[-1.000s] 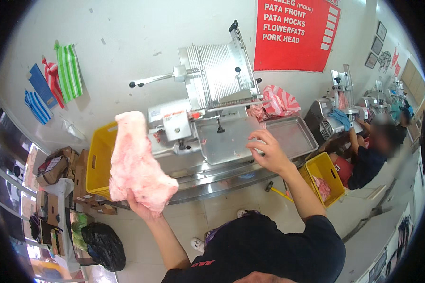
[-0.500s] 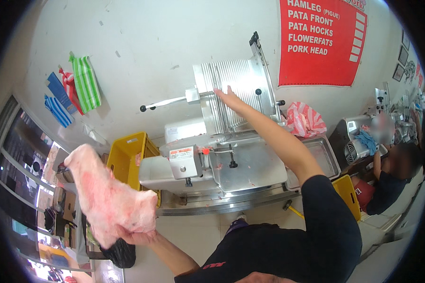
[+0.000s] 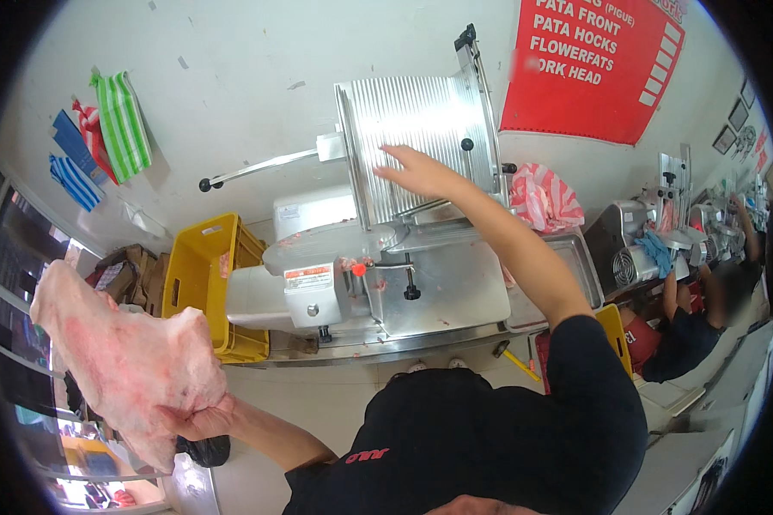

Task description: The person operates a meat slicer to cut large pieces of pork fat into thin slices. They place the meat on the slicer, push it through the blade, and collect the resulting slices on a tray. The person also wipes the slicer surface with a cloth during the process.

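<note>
My left hand (image 3: 199, 421) grips the near lower edge of a large slab of pale pink raw meat (image 3: 129, 360), apparently frozen. The slab is held up at the left, in front of a yellow crate. Farther right stands a metal meat slicer (image 3: 369, 283) with a ribbed, tilted carriage plate (image 3: 438, 112). Over the lower part of that plate reaches my right hand (image 3: 416, 172), fingers apart and nothing in them. Whether it touches the ribs I cannot tell. Small meat scraps lie about the slicer's red knob (image 3: 358, 269).
Left of the slicer is the yellow crate (image 3: 176, 283); a long handle (image 3: 258, 165) juts out above it. On the right are a metal tray (image 3: 580, 257) and a red-striped bag (image 3: 545, 199). Other people (image 3: 687, 335) work by more slicers at far right. A yellow-handled hammer (image 3: 520, 360) lies lower right.
The view has shifted. The meat slab in my left hand has moved farther left, away from the slicer. My right hand sits lower over the ribbed plate.
</note>
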Available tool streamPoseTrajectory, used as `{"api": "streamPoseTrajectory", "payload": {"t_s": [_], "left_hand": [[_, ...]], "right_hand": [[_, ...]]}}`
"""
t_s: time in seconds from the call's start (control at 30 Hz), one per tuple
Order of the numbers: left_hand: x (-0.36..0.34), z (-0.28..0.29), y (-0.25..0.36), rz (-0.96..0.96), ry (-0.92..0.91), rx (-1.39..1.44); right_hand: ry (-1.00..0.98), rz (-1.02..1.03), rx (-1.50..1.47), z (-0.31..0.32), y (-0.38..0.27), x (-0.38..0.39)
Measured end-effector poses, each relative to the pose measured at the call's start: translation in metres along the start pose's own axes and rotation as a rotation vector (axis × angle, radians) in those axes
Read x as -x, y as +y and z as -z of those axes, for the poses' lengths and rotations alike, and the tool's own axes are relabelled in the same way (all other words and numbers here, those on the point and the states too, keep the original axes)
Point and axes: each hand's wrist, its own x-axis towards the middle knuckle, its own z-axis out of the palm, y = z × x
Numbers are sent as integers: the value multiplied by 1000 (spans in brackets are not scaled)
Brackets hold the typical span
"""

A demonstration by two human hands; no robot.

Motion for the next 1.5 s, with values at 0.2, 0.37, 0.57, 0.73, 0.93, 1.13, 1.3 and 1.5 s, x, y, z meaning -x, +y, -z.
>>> {"api": "streamPoseTrajectory", "payload": {"t_s": [0.2,0.37,0.57,0.73,0.93,1.13,1.3,1.5], "left_hand": [[-1,-22,-20,-241,-99,-71],[-10,-30,-69,-416,-74,-183],[18,-72,-101,-571,-148,-397],[35,-87,-115,-528,-180,-339],[29,-79,-101,-540,-183,-364],[8,-49,-57,-572,-138,-430],[44,-45,-11,-491,-107,-391],[157,-90,-20,212,-229,-101]], "right_hand": [[-56,60,380,-17,46,88],[121,-34,245,-2,63,112],[170,18,255,-38,44,94],[220,-40,267,-29,37,96],[180,-68,250,-29,43,99],[143,-66,237,-41,43,88],[354,141,26,-2,21,140],[432,319,-630,51,71,188]]}}
